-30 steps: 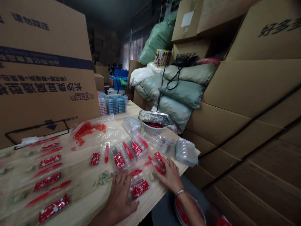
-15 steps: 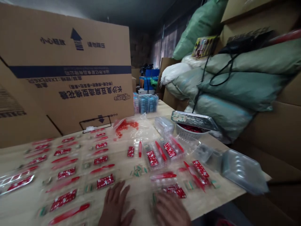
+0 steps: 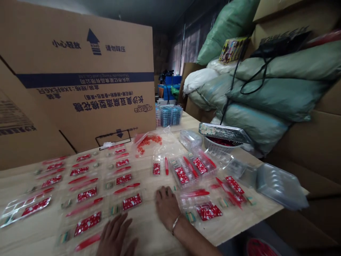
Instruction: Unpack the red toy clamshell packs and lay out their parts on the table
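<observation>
My left hand [image 3: 114, 236] is at the table's near edge, fingers apart and holding nothing, beside a red plastic stick [image 3: 89, 242] and a red packet with white marks [image 3: 87, 223]. My right hand [image 3: 167, 208], with a bracelet at the wrist, reaches over the middle of the table with its fingers bent down and together. They cover the spot where small green-striped pieces lay; whatever is under them is hidden. To its right lies a clear tray with a crumpled red packet [image 3: 209, 211], a red stick [image 3: 196, 193] and a small green-striped piece [image 3: 190, 216].
Rows of clear trays with red packets [image 3: 132, 201] cover the left. A large cardboard box [image 3: 114, 60] stands behind, near a plastic bag of orange-red pieces [image 3: 149, 142]. Right are a white basket [image 3: 222, 145], a stack of clear trays [image 3: 281, 185] and piled sacks [image 3: 266, 103].
My right hand has moved from the right-hand tray with the crumpled packet onto the small striped pieces. My left hand has drawn back toward the lower left. The view has shifted slightly.
</observation>
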`<state>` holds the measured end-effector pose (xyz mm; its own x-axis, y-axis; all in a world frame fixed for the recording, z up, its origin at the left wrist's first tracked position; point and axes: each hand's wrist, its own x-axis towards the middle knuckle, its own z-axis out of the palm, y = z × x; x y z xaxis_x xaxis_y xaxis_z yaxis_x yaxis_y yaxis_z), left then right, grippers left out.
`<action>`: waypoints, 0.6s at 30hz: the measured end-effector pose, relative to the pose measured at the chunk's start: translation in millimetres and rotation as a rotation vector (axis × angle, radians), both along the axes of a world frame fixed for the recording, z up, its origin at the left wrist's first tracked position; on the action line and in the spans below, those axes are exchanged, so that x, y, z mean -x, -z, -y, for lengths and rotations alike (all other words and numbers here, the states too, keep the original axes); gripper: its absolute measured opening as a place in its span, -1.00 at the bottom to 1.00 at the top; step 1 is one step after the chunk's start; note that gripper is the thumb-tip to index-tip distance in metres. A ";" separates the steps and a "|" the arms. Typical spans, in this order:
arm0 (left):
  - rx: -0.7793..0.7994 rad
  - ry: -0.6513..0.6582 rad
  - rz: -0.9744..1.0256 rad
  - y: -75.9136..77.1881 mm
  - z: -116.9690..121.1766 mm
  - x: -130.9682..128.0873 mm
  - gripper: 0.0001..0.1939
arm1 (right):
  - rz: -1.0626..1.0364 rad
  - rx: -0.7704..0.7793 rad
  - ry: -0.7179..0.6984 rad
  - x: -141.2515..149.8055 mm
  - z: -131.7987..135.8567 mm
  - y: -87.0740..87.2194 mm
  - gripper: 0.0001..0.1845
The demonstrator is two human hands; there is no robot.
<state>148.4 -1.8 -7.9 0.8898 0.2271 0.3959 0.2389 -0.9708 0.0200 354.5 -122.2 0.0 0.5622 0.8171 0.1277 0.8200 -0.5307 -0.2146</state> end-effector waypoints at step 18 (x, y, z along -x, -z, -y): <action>0.047 0.252 -0.382 -61.9 -17.6 -206.5 -0.80 | 0.005 -0.158 -0.023 31.7 38.9 21.7 -0.68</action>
